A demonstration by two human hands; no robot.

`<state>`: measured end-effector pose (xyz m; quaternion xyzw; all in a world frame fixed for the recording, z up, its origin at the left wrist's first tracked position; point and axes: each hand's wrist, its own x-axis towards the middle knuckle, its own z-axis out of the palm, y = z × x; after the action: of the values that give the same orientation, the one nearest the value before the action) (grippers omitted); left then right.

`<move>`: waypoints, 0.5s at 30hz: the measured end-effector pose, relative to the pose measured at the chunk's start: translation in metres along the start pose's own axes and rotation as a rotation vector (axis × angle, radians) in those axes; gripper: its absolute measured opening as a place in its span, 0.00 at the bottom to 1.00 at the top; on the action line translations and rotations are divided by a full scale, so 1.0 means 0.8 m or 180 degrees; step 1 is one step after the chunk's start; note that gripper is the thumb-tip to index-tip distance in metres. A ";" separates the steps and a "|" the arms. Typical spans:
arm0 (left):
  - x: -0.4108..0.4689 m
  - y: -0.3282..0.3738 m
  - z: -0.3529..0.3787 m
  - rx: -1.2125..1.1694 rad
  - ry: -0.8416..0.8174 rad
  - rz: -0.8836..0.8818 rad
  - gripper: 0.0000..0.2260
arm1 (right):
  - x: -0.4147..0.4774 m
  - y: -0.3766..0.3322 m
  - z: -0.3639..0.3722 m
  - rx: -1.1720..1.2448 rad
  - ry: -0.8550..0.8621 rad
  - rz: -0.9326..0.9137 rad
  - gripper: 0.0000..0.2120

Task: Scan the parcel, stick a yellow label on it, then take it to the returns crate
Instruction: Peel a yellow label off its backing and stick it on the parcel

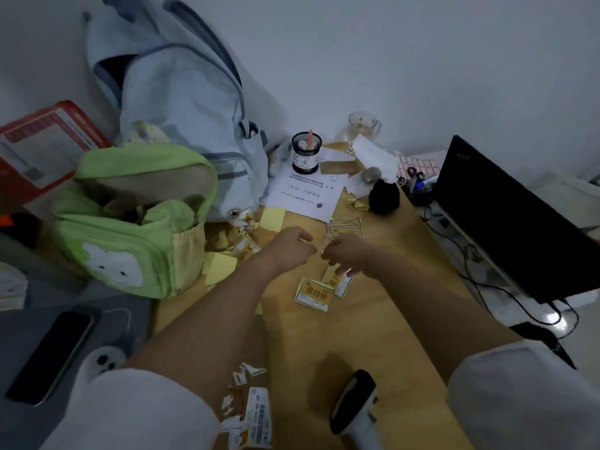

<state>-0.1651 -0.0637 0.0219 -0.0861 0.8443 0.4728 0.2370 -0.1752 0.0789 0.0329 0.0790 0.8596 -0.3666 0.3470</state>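
My left hand (pixel 287 250) and my right hand (pixel 345 254) meet knuckle to knuckle over the middle of the wooden desk (pixel 383 319), both curled. The fingertips of my right hand pinch a small yellow label (pixel 337 280) just above the desk. My left hand's fingers are closed toward it; whether they hold anything is hidden. A loose yellow label with dark characters (pixel 314 295) lies just in front of my hands. A pile of yellow labels (pixel 344 225) sits behind them. A black-and-white handheld scanner (pixel 354 407) lies near the front edge. A cardboard parcel with barcode stickers (pixel 256 417) shows under my left forearm.
A green bag (pixel 130 228) and a pale blue backpack (pixel 181 102) stand at the left, with an orange mailer (pixel 42 147) behind them. A phone (pixel 48 355) lies at the front left. A black monitor (pixel 519 222) with cables fills the right. A pen cup (pixel 305 152), papers and a glass mug (pixel 362 128) stand at the back.
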 end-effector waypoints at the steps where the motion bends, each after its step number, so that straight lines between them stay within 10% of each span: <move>1: 0.011 -0.007 0.009 0.0071 -0.0077 -0.0051 0.18 | 0.012 0.009 0.004 0.0062 -0.0047 0.0091 0.16; 15: 0.068 -0.095 0.085 0.1208 -0.0303 -0.0523 0.17 | 0.100 0.112 0.058 -0.0082 0.0135 0.0564 0.06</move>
<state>-0.1626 -0.0436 -0.0917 -0.0860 0.8962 0.2879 0.3264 -0.1750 0.1016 -0.0937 0.1581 0.8610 -0.3216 0.3609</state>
